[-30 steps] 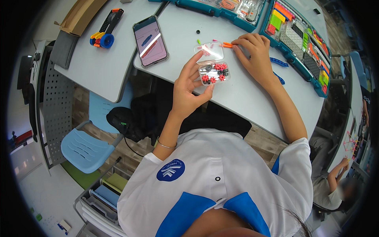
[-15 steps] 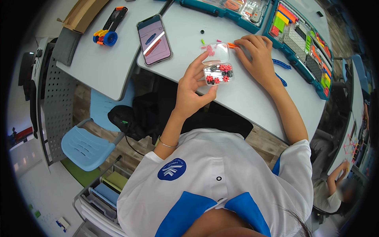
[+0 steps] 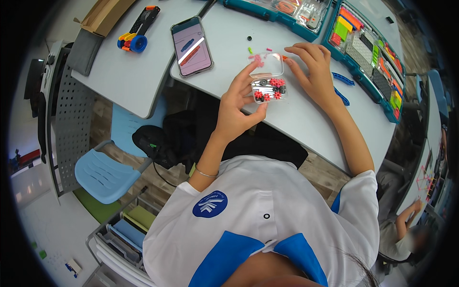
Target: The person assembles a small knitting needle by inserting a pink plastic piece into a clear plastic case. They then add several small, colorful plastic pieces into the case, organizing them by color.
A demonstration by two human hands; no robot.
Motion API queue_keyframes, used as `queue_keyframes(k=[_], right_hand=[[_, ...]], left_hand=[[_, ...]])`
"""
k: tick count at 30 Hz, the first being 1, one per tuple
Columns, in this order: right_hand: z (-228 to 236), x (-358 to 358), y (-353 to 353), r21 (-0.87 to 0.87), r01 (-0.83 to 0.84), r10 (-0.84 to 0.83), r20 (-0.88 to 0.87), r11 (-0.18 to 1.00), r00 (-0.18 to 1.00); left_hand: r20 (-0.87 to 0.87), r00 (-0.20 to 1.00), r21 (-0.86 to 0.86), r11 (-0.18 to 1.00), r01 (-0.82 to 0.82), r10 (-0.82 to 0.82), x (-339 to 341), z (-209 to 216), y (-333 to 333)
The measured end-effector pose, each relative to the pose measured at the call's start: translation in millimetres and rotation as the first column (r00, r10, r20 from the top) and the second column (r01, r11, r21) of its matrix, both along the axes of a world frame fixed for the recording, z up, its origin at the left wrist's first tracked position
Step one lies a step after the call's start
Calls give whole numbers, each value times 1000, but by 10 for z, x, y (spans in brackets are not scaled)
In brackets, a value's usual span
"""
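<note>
Left hand (image 3: 239, 107): box (image 3: 270, 75) held between thumb and fingers, upper centre.
Right hand (image 3: 311, 66): fingers bent beside orange piece (image 3: 285, 58); whether it is pinched cannot be told.
Box: already opened.
Gears (image 3: 258, 94): left inside.
Green peg (image 3: 250, 49): left loose outside.

Even, moderately bright light; white glare streaks the phone (image 3: 192, 48), upper left of centre; corners fall black; the perforated panel (image 3: 71, 119) bends, far left; a person's head (image 3: 423, 238), lower right, is blurred.
</note>
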State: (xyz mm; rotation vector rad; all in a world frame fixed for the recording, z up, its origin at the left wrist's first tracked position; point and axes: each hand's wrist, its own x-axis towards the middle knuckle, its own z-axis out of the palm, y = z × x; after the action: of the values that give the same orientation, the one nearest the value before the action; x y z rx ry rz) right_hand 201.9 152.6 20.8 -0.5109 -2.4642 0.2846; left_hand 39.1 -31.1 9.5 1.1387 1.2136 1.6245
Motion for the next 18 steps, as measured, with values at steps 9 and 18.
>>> queue_keyframes(k=[9,18], right_hand=[[128,0,-243,-177,-384,361,-152,906,920],[118,-34,-322,73,-351,358,-155,934,921]], left_hand=[[139,990,36,999,-33,28,13,-9,5],[123,992,27,999,-29,26,-14,-48,2]])
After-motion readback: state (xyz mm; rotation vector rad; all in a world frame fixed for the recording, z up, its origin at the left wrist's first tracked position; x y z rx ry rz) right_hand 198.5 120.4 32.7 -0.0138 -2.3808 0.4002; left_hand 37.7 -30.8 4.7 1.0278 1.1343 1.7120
